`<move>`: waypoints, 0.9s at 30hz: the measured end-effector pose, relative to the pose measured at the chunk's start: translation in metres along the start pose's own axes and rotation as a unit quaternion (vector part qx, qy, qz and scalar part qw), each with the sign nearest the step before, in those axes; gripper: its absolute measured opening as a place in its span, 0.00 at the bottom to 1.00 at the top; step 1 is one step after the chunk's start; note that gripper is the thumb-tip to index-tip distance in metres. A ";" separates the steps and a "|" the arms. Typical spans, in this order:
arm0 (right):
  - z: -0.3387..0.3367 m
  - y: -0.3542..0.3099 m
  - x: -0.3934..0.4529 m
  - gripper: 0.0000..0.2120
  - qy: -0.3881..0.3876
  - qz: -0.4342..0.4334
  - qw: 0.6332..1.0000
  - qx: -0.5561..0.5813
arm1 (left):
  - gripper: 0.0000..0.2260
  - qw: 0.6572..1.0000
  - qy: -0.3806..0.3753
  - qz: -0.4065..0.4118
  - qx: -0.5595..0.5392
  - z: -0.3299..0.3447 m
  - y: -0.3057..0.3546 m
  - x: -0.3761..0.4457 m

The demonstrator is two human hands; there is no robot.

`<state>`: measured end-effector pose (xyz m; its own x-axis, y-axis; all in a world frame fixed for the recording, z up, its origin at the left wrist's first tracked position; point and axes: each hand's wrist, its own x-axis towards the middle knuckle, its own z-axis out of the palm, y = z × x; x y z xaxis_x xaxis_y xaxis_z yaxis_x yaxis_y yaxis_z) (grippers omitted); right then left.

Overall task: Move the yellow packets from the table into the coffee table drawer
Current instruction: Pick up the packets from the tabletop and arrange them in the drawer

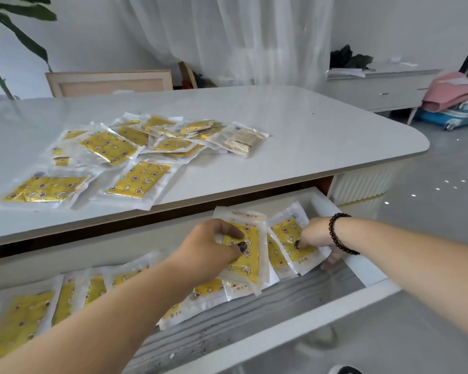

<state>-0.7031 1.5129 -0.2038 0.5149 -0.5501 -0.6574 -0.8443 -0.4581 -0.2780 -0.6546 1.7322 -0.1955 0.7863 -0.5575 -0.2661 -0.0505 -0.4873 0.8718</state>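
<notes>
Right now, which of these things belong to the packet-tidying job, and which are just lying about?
Part of the job:
yellow packets on the table
packets in the drawer
open drawer
left hand and right hand, each gripping packets

Just lying about:
plant
pink cloth
blue suitcase
white sideboard

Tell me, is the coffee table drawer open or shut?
Open: the drawer is pulled out, packets and both hands inside.

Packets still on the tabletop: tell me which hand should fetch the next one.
The left hand, probably. The pile of yellow packets lies on the tabletop up and to the left, on that hand's side. The right hand is at the drawer's far right end, farther from the pile.
</notes>
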 end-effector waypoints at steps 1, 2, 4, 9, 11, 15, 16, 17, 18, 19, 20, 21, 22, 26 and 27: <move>0.001 -0.001 0.000 0.22 0.007 0.001 1.000 -0.014 | 0.06 1.000 -0.005 0.004 -0.002 0.001 0.002 -0.001; 0.001 -0.002 -0.001 0.22 0.017 -0.003 0.999 -0.037 | 0.06 1.000 -0.007 0.005 -0.004 0.001 0.003 -0.001; 0.001 -0.001 -0.002 0.22 0.048 -0.036 0.992 -0.108 | 0.07 1.000 -0.005 0.001 -0.006 0.001 0.003 -0.001; -0.001 -0.002 -0.015 0.07 0.121 -0.081 0.957 -0.250 | 0.11 1.000 -0.005 -0.017 -0.025 -0.003 -0.001 -0.001; 0.000 -0.003 -0.017 0.08 0.183 -0.113 0.944 -0.251 | 0.12 0.999 -0.002 -0.015 -0.031 -0.004 -0.002 -0.001; 0.010 -0.011 -0.019 0.10 0.164 -0.270 0.949 -0.015 | 0.20 0.998 0.008 -0.004 -0.056 -0.003 -0.005 0.001; 0.013 -0.015 -0.022 0.11 0.066 -0.287 0.949 0.115 | 0.23 0.998 0.008 0.000 -0.063 -0.002 -0.005 0.000; 0.015 -0.017 -0.026 0.11 -0.034 -0.284 0.932 0.224 | 0.27 0.998 0.009 0.002 -0.067 -0.001 -0.006 0.000; 0.015 -0.018 -0.029 0.11 -0.110 -0.277 0.909 0.291 | 0.31 0.998 0.014 0.002 -0.067 0.000 -0.007 0.000; 0.013 -0.018 -0.031 0.10 -0.154 -0.277 0.893 0.320 | 0.34 0.998 0.021 -0.002 -0.066 0.001 -0.008 0.001; 0.012 -0.017 -0.032 0.08 -0.174 -0.282 0.883 0.331 | 0.34 0.997 0.029 -0.002 -0.065 0.002 -0.007 0.001; 0.011 -0.017 -0.031 0.08 -0.181 -0.286 0.878 0.339 | 0.32 0.997 0.036 -0.001 -0.067 0.004 -0.007 0.001; 0.011 -0.016 -0.030 0.10 -0.184 -0.289 0.873 0.347 | 0.27 0.997 0.040 0.001 -0.067 0.005 -0.006 0.002; 0.009 -0.016 -0.030 0.13 -0.160 -0.278 0.867 0.382 | 0.20 0.997 0.019 -0.007 -0.081 0.010 -0.001 -0.002; 0.007 -0.016 -0.029 0.15 -0.126 -0.269 0.870 0.394 | 0.23 0.995 0.009 -0.011 -0.103 0.010 0.000 -0.003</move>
<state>-0.7056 1.5409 -0.1849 0.9016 -0.1894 -0.3889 -0.3818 0.0741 -0.9213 -0.6631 1.7266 -0.1990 0.7968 -0.5349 -0.2812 0.0930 -0.3512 0.9317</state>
